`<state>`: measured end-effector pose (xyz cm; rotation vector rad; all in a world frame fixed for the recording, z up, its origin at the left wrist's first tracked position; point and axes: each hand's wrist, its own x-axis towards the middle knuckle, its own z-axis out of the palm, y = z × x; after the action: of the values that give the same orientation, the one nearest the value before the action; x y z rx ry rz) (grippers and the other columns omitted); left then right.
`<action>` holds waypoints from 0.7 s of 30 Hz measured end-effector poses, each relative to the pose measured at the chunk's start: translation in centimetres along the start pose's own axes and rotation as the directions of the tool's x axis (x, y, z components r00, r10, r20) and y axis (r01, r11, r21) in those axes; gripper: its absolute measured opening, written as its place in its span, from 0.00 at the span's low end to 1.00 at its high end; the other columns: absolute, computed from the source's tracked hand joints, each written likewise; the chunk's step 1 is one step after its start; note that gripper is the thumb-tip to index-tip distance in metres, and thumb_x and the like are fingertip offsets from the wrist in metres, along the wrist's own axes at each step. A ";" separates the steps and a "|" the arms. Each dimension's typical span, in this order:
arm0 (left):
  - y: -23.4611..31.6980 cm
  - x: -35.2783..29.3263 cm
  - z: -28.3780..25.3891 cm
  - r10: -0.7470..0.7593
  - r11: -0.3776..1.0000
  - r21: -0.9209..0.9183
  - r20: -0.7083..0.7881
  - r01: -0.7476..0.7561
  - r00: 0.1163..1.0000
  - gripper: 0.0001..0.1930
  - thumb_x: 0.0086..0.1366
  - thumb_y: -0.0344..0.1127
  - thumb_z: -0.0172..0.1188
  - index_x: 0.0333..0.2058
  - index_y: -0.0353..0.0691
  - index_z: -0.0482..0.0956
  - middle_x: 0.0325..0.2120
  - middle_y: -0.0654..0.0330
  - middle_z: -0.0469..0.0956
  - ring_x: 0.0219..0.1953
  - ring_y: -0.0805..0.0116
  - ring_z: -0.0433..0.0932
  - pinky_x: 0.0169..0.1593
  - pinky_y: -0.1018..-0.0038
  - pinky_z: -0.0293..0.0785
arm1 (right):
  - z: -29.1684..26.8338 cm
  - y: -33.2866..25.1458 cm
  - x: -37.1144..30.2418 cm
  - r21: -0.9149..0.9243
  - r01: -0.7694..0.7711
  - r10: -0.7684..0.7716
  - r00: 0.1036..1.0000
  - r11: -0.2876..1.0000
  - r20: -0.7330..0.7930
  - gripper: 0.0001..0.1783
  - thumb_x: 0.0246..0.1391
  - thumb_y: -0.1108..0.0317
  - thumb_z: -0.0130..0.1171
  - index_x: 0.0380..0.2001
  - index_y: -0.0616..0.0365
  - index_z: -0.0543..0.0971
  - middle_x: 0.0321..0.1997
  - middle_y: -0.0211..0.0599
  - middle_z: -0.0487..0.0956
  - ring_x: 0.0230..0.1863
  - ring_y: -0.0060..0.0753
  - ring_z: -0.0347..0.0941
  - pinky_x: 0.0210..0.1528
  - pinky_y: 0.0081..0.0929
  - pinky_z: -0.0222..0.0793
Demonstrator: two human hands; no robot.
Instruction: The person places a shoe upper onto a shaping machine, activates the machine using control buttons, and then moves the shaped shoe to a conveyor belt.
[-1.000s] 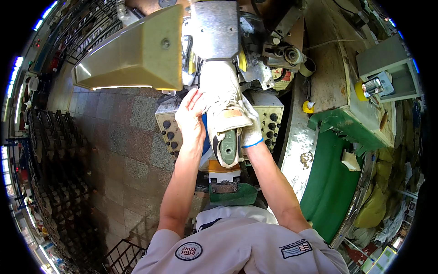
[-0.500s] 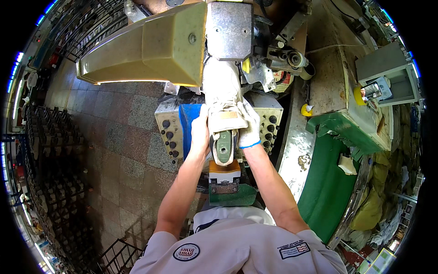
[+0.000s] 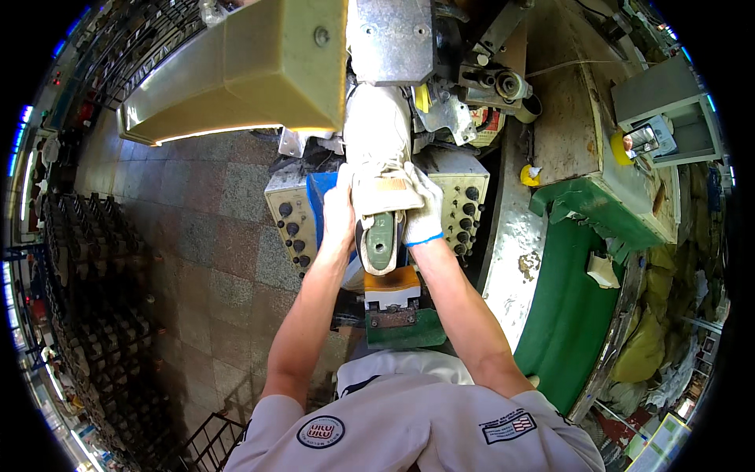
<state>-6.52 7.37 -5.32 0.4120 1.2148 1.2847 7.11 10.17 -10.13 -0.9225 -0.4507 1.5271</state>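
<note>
The white shoe upper on its last (image 3: pixel 379 169) sat toe-first in the machine (image 3: pixel 391 39), heel toward the person. It wanted steady, even pressure from both sides to stay centred. The left hand (image 3: pixel 340 214) and gloved right hand (image 3: pixel 423 214) pressed against its heel end, fingers curled close around it.

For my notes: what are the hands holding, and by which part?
A white shoe upper on its last: left hand and gloved right hand grip its heel end from both sides.
</note>
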 end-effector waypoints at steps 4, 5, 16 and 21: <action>-1.4 0.6 -0.5 0.001 0.996 -0.088 0.042 0.002 0.999 0.31 0.78 0.57 0.45 0.52 0.29 0.79 0.43 0.55 0.84 0.41 0.69 0.82 0.47 0.72 0.79 | -0.1 -0.4 0.3 -0.070 -0.005 0.005 1.000 0.998 -0.005 0.20 0.64 0.63 0.64 0.50 0.71 0.82 0.45 0.38 0.84 0.42 0.25 0.78 0.47 0.23 0.74; -1.8 0.7 -0.7 0.012 0.994 -0.106 0.059 -0.005 0.998 0.31 0.78 0.57 0.45 0.52 0.29 0.79 0.43 0.55 0.84 0.41 0.69 0.82 0.47 0.72 0.79 | 0.0 -0.6 0.3 -0.083 0.007 -0.007 1.000 0.997 -0.007 0.20 0.64 0.63 0.64 0.50 0.71 0.82 0.45 0.37 0.84 0.42 0.25 0.78 0.47 0.23 0.74; -2.1 1.2 -0.9 0.046 0.998 -0.046 0.053 -0.043 0.998 0.31 0.79 0.55 0.44 0.49 0.28 0.80 0.41 0.55 0.84 0.39 0.70 0.83 0.45 0.72 0.79 | -0.5 -0.1 0.2 -0.093 -0.052 0.049 0.998 0.994 -0.034 0.20 0.65 0.59 0.63 0.48 0.68 0.83 0.44 0.34 0.84 0.41 0.22 0.77 0.45 0.22 0.73; -2.5 1.4 -1.4 0.132 0.984 0.119 0.034 -0.135 0.991 0.30 0.79 0.54 0.44 0.44 0.28 0.82 0.36 0.58 0.84 0.35 0.74 0.79 0.41 0.74 0.77 | 0.4 -0.2 -0.4 -0.023 -0.112 0.112 0.994 0.993 -0.002 0.19 0.67 0.54 0.60 0.42 0.62 0.83 0.39 0.29 0.83 0.37 0.19 0.76 0.40 0.21 0.73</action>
<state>-6.70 7.34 -8.49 0.6051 1.2642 1.3192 6.94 9.91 -9.66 -0.9799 -0.4225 1.6257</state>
